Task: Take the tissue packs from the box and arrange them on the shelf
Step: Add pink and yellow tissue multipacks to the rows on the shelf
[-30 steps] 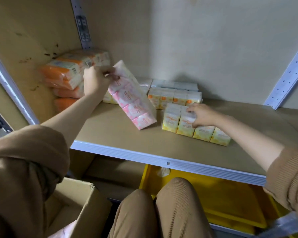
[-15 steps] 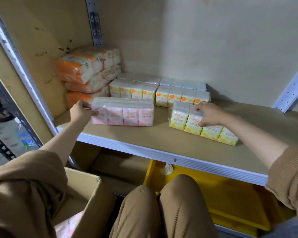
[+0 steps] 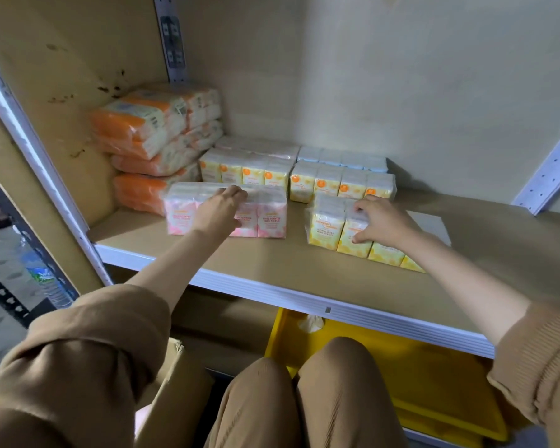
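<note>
A pink tissue pack [image 3: 270, 215] stands on the wooden shelf [image 3: 272, 263] near its front left. My left hand [image 3: 219, 208] lies over the pack's front and top, fingers spread on the wrapper. To the right, a yellow tissue pack [image 3: 325, 229] stands at a slant, and my right hand [image 3: 380, 221] grips its top and front. Behind them are two more yellow packs [image 3: 340, 185] in a row, with pale packs [image 3: 341, 156] at the back. The cardboard box [image 3: 175, 392] sits at the bottom left, mostly hidden by my sleeve.
Orange tissue bundles [image 3: 149, 130] are stacked in the shelf's left back corner. A yellow bin [image 3: 434, 376] sits under the shelf. My knees are at the bottom centre. A water bottle [image 3: 42, 276] stands on the floor at left. The shelf's right half is bare wood.
The pink pack came down from a tilted hold to stand on the shelf. My left hand moved from its left end onto its front. My right hand stayed on the yellow pack.
</note>
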